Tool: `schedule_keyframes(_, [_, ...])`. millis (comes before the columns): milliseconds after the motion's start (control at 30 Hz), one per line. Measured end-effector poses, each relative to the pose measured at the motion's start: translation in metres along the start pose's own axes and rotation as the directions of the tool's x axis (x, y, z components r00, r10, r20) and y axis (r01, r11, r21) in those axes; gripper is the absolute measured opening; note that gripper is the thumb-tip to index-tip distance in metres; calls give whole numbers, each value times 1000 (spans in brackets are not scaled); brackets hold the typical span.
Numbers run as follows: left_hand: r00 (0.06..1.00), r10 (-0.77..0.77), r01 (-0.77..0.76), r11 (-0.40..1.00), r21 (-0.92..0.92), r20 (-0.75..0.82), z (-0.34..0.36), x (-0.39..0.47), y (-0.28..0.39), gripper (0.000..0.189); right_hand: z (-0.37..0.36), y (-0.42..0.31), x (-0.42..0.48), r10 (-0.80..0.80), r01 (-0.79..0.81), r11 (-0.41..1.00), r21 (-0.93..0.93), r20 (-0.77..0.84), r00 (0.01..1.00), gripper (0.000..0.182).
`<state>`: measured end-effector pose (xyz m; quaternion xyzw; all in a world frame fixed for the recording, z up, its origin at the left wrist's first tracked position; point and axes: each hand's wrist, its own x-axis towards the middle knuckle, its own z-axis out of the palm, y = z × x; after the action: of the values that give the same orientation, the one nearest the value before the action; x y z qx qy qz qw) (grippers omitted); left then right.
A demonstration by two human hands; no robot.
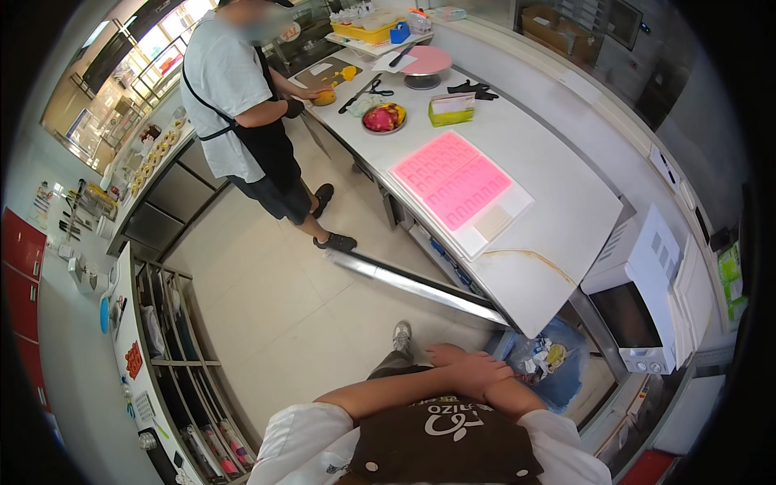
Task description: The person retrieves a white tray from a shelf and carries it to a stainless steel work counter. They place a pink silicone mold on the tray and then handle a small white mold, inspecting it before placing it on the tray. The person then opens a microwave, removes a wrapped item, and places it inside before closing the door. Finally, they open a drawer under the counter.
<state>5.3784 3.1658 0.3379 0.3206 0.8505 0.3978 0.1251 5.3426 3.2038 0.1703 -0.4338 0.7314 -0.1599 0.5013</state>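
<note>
My forearms cross in front of the brown apron (445, 439). My left hand (482, 373) lies over my right forearm, its fingers wrapped on it. My right hand (445, 354) shows past the left forearm, its fingers partly hidden; no object is visible in it. Beyond them is a white worktable (545, 260) bearing a pink mould sheet (451, 179) with rows of cavities, on a white tray (485, 233). A round bowl of cut dragon fruit and yellow fruit (385, 118) stands farther back.
A co-worker (242, 109) handles a mango (324, 97) beside a cutting board (327, 73). A metal-edged panel (418, 288) juts from under the table. A lined bin (567, 385) and a microwave (630, 315) are at right. A shelf rack (176, 364) stands left.
</note>
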Motion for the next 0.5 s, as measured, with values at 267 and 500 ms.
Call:
schedule_keyframes(267, [993, 108, -108, 994, 1, 48, -54, -16, -28, 70, -28, 2, 36, 76, -46, 988, 148, -202, 976, 46])
schedule_keyframes(500, [968, 243, -239, 969, -63, 66, -66, -23, -50, 71, -41, -12, 41, 214, -135, 948, 286, -265, 940, 49])
